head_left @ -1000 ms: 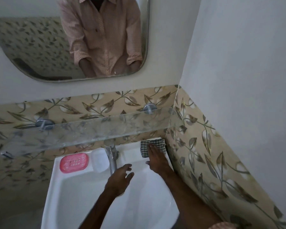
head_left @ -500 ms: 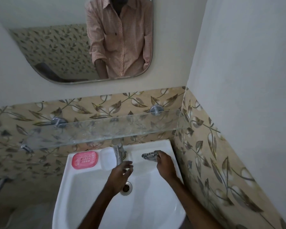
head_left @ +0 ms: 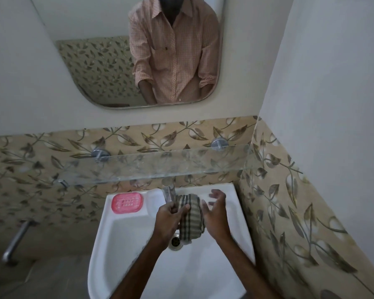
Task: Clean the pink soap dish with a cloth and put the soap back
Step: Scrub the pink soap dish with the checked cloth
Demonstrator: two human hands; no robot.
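Observation:
The pink soap dish lies on the back left rim of the white sink. A pale rounded shape sits just right of the dish; I cannot tell whether it is the soap. A green-and-beige checked cloth hangs over the basin in front of the tap. My left hand pinches the cloth's upper left edge. My right hand is at the cloth's right side with its fingers spread, gripping nothing.
A metal tap stands at the back of the sink, and the drain lies below the cloth. A glass shelf juts out above the tap. The tiled wall is close on the right. A metal pipe runs at the lower left.
My right hand lifted the cloth off the back right sink rim and carried it to the middle. My left hand took hold of it and the right hand let go.

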